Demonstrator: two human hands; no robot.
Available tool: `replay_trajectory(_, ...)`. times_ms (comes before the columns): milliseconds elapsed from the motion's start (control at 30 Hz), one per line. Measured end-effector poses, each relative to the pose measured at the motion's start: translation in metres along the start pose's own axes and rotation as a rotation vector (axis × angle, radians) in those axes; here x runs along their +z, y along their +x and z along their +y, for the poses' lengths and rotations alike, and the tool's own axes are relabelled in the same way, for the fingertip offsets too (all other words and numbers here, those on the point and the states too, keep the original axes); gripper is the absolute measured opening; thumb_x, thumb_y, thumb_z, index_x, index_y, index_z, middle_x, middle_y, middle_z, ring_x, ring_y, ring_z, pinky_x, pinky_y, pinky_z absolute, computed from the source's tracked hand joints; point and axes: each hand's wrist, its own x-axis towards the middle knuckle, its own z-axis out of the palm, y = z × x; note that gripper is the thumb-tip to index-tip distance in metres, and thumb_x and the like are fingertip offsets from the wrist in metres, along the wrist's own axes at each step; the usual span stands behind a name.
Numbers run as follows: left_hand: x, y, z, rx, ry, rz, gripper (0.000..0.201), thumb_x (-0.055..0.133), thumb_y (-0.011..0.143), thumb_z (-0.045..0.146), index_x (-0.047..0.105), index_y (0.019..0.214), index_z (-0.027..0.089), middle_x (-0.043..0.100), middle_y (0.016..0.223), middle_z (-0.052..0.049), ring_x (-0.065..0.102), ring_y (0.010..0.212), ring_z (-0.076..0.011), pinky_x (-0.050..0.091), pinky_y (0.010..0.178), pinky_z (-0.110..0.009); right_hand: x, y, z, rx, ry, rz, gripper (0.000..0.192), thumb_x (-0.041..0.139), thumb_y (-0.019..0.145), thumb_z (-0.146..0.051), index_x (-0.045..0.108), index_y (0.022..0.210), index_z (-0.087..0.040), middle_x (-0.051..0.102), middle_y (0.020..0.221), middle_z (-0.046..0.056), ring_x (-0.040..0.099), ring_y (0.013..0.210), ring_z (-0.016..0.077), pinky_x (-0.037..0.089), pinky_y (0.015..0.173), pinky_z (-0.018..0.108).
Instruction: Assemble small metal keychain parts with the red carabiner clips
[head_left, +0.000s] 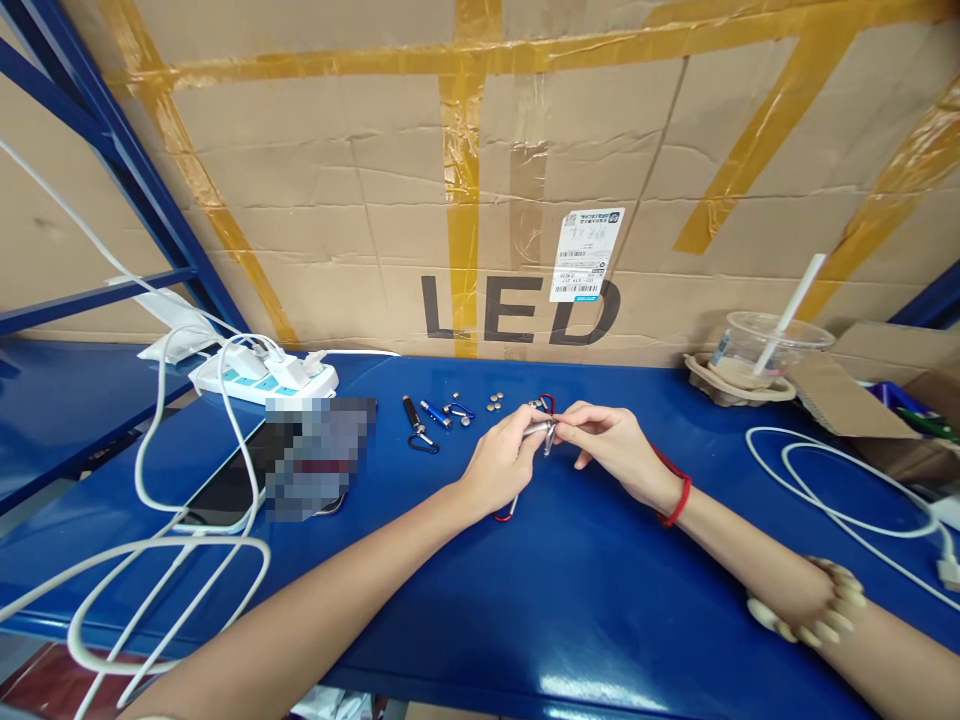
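Between the thumb and fingers of my left hand is a slim silver mini flashlight, partly hidden by the fingers. My right hand is closed in a pinch at its right end; what the fingertips grip is too small to make out. A small metal clip hangs there. Beneath my left hand a red carabiner shows in part; another red carabiner lies behind the hands. To the left lie a black mini flashlight with a carabiner, a blue mini flashlight, and several button cells.
A white power strip with plugs, a phone and looped white cables occupy the left. At right are a plastic cup in a cardboard holder, an open carton and a coiled cable. A large LED carton stands behind.
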Motion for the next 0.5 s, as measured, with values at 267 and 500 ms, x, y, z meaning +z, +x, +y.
replay_trajectory(267, 0.000, -0.003, 0.000, 0.034, -0.027, 0.005, 0.008, 0.033, 0.086, 0.020, 0.041, 0.083, 0.020, 0.058, 0.087, 0.000, 0.054, 0.079, -0.0137, 0.041, 0.067, -0.024, 0.004, -0.004, -0.009, 0.024, -0.016, -0.017, 0.019, 0.064, 0.063, -0.034, 0.063, 0.068, -0.016, 0.050, 0.068, 0.000, 0.054, 0.058, 0.0108, 0.045, 0.033, 0.015)
replay_trajectory(500, 0.002, -0.003, -0.004, 0.119, 0.083, 0.086, 0.008, 0.037, 0.084, 0.016, 0.044, 0.080, 0.019, 0.057, 0.089, -0.002, 0.052, 0.084, -0.0147, 0.040, 0.072, -0.025, 0.003, -0.005, -0.011, 0.055, -0.054, -0.041, 0.024, 0.062, 0.064, -0.038, 0.062, 0.067, -0.015, 0.052, 0.063, 0.001, 0.053, 0.056, 0.0107, 0.043, 0.033, 0.015)
